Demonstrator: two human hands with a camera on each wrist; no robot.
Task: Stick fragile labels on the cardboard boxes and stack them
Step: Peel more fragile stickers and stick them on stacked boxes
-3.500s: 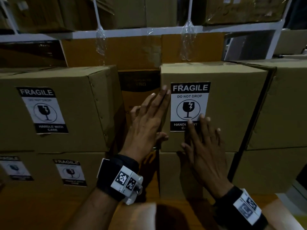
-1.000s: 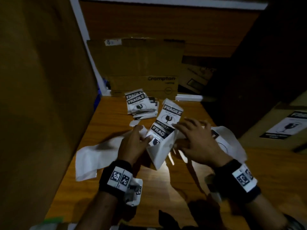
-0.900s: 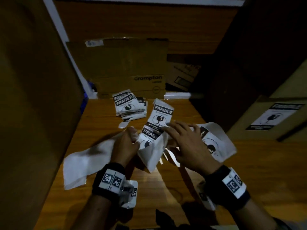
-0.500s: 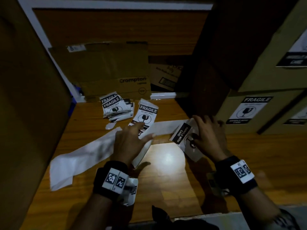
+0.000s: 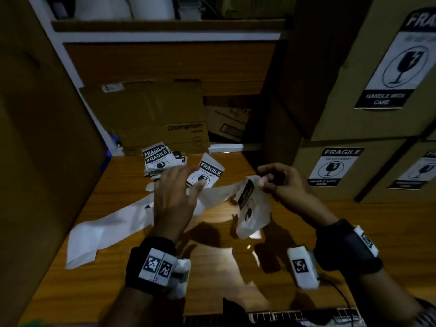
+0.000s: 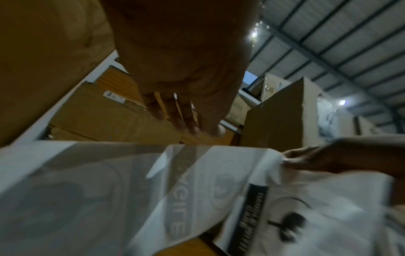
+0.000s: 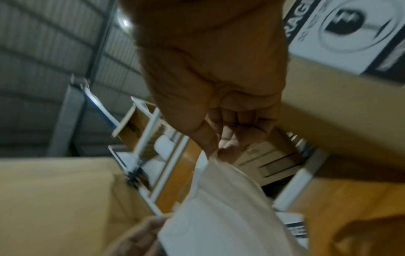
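The right hand (image 5: 282, 182) pinches the top corner of a fragile label (image 5: 251, 206) between thumb and forefinger, lifting it off the wooden shelf (image 5: 212, 267); its print is curled and only partly readable. The left hand (image 5: 174, 199), fingers spread and fairly straight, lies over a long white backing strip (image 5: 106, 227) that runs out to its left; whether it presses the strip cannot be told. Just beyond its fingertips lie another label (image 5: 210, 173) and a small pile of labels (image 5: 158, 159). To the right of the right hand stand labelled cardboard boxes (image 5: 368, 171), cut off by the frame.
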